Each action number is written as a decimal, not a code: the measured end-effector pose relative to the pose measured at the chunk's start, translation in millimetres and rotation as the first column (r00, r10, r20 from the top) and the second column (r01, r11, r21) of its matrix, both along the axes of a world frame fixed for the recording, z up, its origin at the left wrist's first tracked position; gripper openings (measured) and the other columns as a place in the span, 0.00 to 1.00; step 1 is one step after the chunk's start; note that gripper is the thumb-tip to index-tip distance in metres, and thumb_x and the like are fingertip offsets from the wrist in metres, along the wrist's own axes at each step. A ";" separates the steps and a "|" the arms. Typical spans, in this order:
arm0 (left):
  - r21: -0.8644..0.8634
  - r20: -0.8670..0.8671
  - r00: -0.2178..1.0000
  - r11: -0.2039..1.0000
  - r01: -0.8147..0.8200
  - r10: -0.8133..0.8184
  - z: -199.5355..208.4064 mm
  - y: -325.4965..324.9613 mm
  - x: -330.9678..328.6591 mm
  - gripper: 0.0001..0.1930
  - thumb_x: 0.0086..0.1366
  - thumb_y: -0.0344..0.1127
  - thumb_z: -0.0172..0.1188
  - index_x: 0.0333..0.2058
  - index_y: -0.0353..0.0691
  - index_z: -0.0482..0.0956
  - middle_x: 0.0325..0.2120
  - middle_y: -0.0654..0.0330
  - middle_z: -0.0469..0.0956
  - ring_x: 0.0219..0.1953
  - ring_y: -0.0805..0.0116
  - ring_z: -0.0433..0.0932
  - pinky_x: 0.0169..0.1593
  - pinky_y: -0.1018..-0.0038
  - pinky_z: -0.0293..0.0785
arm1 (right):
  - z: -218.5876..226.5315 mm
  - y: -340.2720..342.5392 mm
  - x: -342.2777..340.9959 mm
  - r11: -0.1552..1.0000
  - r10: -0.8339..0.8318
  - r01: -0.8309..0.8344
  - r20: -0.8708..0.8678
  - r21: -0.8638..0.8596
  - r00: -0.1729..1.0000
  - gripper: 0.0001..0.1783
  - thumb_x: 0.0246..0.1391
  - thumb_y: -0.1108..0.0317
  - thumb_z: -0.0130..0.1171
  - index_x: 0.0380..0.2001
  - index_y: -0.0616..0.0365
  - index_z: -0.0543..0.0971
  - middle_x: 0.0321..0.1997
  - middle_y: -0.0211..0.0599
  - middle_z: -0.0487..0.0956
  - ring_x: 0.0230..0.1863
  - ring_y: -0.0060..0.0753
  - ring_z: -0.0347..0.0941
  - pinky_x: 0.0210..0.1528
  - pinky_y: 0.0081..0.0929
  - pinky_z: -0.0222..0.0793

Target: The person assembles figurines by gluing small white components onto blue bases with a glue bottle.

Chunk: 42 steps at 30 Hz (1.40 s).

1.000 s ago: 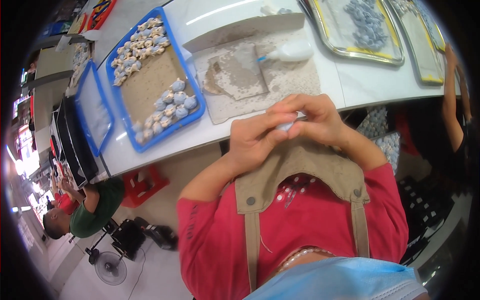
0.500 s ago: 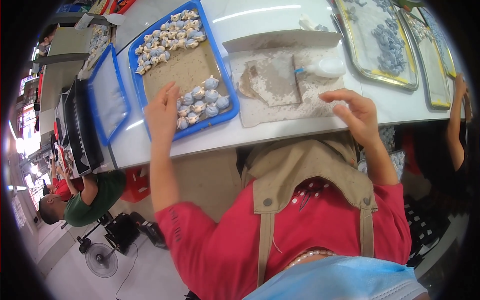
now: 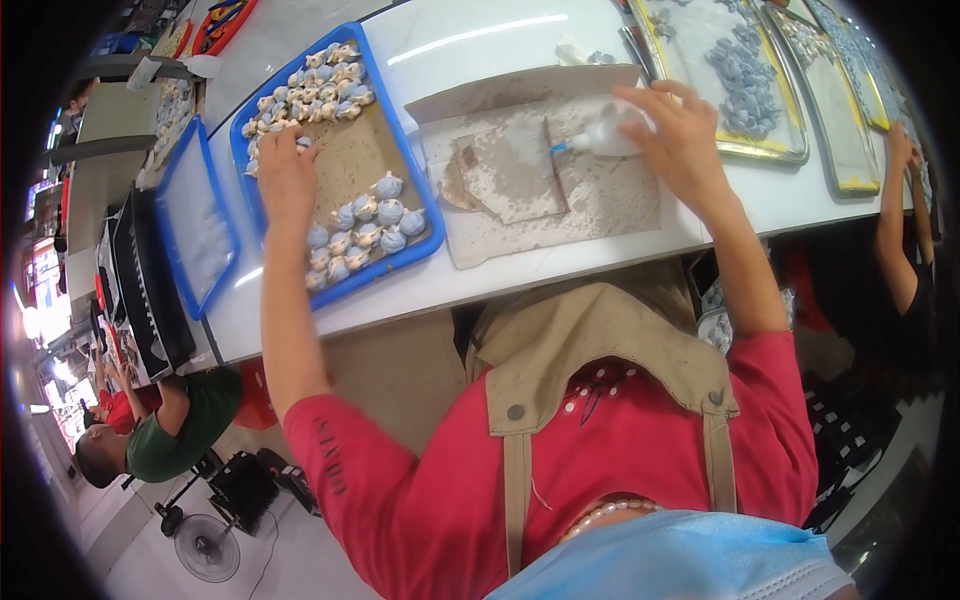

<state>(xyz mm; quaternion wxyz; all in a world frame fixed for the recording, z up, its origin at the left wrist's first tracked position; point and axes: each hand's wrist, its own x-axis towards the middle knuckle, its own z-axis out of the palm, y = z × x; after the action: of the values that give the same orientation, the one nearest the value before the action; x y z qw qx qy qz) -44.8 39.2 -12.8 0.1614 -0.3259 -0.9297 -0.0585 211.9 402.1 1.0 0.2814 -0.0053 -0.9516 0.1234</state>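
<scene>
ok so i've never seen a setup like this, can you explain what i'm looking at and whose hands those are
There's no machine here: these are a person's own bare hands. The view comes from a wide fisheye camera worn on that person's head, looking down, so straight edges bend near the rim.

On the white table sits a blue tray holding small round blue-and-cream pieces. Beside it lies a stained cardboard sheet, and to the right a silver-rimmed tray with blue-grey pieces.

The left hand is among the pieces in the blue tray; whether it grips one isn't clear. The right hand is at a white squeeze bottle with a blue tip; I can't tell whether it has closed on it.
</scene>
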 end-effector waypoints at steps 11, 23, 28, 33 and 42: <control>0.778 0.622 0.431 0.452 -0.436 -0.654 40.2 78.1 152.3 0.11 0.57 0.24 0.58 0.40 0.37 0.72 0.38 0.58 0.77 0.32 0.79 0.73 0.33 0.84 0.69 | -8.0 -14.8 48.2 0.896 0.016 0.039 0.120 -0.442 0.993 0.18 0.42 0.62 0.67 0.37 0.57 0.76 0.35 0.36 0.76 0.42 0.37 0.69 0.48 0.32 0.57; 0.578 0.673 0.103 0.433 -0.692 -0.733 11.7 127.6 255.0 0.19 0.59 0.22 0.57 0.49 0.33 0.67 0.44 0.55 0.74 0.35 0.76 0.74 0.39 0.83 0.71 | 33.1 -24.0 80.5 0.811 0.087 -0.063 0.015 -0.582 0.996 0.18 0.35 0.62 0.72 0.28 0.59 0.77 0.27 0.32 0.74 0.34 0.35 0.66 0.39 0.27 0.62; 0.645 0.623 0.157 0.390 -0.657 -0.766 3.2 121.8 258.8 0.19 0.57 0.17 0.58 0.47 0.33 0.67 0.42 0.58 0.71 0.41 0.74 0.73 0.43 0.79 0.72 | 43.6 -37.8 79.1 0.886 0.083 -0.065 0.019 -0.460 0.996 0.18 0.31 0.62 0.74 0.23 0.60 0.78 0.23 0.31 0.74 0.33 0.37 0.66 0.37 0.29 0.62; 0.650 0.625 0.178 0.380 -0.658 -0.760 3.7 117.9 260.7 0.18 0.56 0.16 0.58 0.45 0.33 0.67 0.44 0.59 0.68 0.44 0.73 0.72 0.45 0.79 0.73 | 44.5 -45.2 77.3 0.907 0.146 -0.131 0.007 -0.399 0.989 0.18 0.30 0.62 0.75 0.22 0.60 0.77 0.21 0.32 0.74 0.32 0.37 0.65 0.34 0.28 0.63; 0.659 0.630 0.187 0.390 -0.643 -0.754 5.6 116.9 261.2 0.17 0.56 0.17 0.58 0.44 0.33 0.67 0.45 0.59 0.67 0.45 0.73 0.71 0.45 0.78 0.72 | 44.5 -48.2 75.8 0.927 0.158 -0.143 0.017 -0.346 0.987 0.18 0.28 0.64 0.75 0.22 0.60 0.76 0.22 0.33 0.75 0.32 0.38 0.65 0.33 0.27 0.63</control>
<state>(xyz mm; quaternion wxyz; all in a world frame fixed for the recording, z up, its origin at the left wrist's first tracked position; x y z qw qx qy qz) 216.4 156.1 -7.2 -0.3275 -0.0978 -0.5556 -0.7579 287.8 353.9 45.5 0.2447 0.0159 -0.9190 0.3086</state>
